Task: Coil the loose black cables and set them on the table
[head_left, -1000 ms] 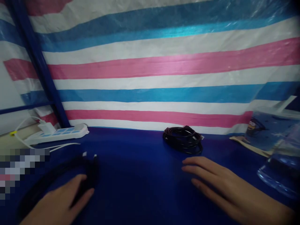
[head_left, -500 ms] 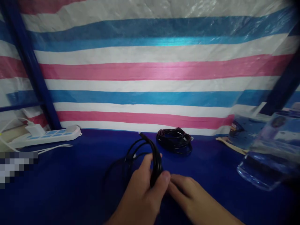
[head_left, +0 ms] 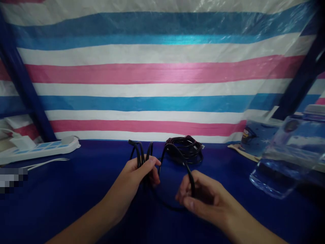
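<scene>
A black cable [head_left: 179, 154] runs in loose loops between my two hands, just above the blue tabletop [head_left: 83, 206]. My left hand [head_left: 142, 171] is closed around several of its loops, the thumb lying over them. One cable end pokes up above the fingers on the left. Farther right, my right hand [head_left: 203, 196] pinches a single loop that arches over from the left hand. Another stretch of the cable sags below, between the hands. Behind them a second coiled black cable [head_left: 184, 149] lies on the table, touched by neither hand.
At the left back sits a white power strip [head_left: 68, 145] with a white plug [head_left: 24, 143] in it and a white cord [head_left: 48, 162] in front. A clear water container [head_left: 279, 176] and a blue patterned bag [head_left: 259, 135] stand at the right. Striped sheeting [head_left: 152, 74] hangs behind.
My hands have moved apart: the left one leftward, the right one slightly rightward. The bundle, upright and tight before, is now spread, with a loop drawn out to the right. The view shifted slightly.
</scene>
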`<state>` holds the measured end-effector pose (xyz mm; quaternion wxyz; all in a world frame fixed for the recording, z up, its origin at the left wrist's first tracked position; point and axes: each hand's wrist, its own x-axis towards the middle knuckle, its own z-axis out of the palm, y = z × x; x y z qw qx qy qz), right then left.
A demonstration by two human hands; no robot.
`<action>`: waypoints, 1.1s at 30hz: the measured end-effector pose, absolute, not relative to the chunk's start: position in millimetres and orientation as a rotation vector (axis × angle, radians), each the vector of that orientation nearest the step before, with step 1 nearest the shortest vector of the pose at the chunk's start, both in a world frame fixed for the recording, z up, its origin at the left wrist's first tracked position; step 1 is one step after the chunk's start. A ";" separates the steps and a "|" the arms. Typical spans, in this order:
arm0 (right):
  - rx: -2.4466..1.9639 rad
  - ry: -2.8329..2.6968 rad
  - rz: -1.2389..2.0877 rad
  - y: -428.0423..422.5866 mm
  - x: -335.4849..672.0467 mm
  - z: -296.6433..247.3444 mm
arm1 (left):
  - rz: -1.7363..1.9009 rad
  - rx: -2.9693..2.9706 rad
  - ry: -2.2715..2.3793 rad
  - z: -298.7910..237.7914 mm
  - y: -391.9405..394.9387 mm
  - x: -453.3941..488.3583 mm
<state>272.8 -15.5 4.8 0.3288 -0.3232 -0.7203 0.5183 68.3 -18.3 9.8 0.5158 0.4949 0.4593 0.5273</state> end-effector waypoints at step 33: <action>-0.868 -2.528 -0.212 9.3 251.0 -61.4 | 1.010 2.740 0.973 -29.9 -42.4 112.4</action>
